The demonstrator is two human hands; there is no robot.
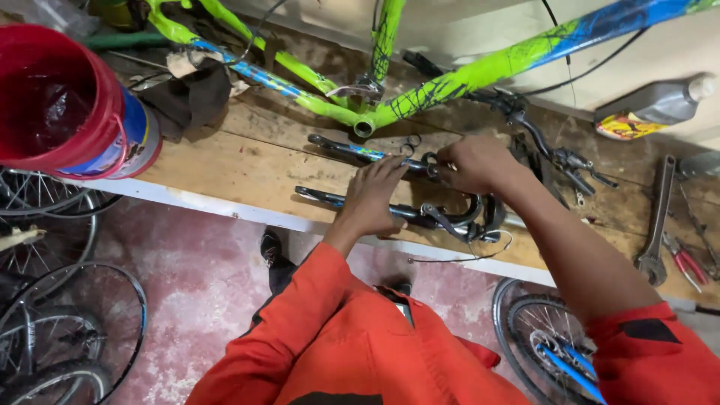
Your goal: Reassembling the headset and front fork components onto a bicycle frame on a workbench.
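From the head camera I saw the dark metal bicycle suspension fork (390, 187) lying flat on the wooden worktop (247, 169). My left hand (371, 196) pressed flat across its legs, fingers spread; my right hand (472, 163) had its fingers closed round the upper leg. It looked heavy, stiff and greasy, best gripped at the legs.

Under my left hand (373, 196) I see a fork (352, 201) of dark glossy metal (scuffed), lying on a rough, stained wooden bench (247, 169); beyond, glossy painted frame (450, 79).
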